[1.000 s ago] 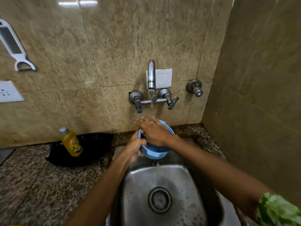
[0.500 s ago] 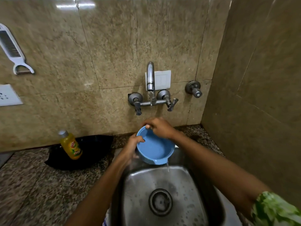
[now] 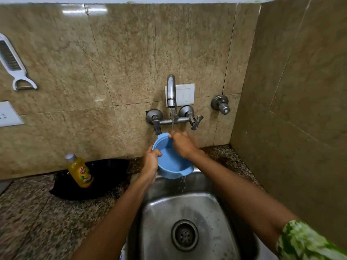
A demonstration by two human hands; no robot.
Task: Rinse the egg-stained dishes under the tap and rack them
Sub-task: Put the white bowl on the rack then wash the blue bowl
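**Blue bowl getting rinsed under the tap**

So the blue bowl [image 3: 170, 162] is up over the back edge of the steel sink [image 3: 187, 209], tipped toward the camera so you see right into it, and it sits just under the tap [image 3: 171, 91]. Water runs down from the spout onto the far rim area, and a thin trickle drips off the bowl's lower lip into the basin.

The left hand [image 3: 151, 162] grips the bowl's left rim, thumb curled over the edge. The right hand [image 3: 183, 144] is at the far rim, fingers bent down over it and right in the stream; it's a bit blurry, so I can't tell exactly how tight that hold is. A green patterned sleeve [image 3: 304, 241] shows at the lower right.

The drain [image 3: 185, 235] is in the middle of the basin. On the speckled counter [image 3: 37, 212] to the left there's a yellow dish soap bottle [image 3: 79, 170] leaning against a black pan [image 3: 105, 177]. A white peeler [image 3: 14, 62] hangs on the tiled wall at the far left, with a wall socket [image 3: 8, 114] below it.
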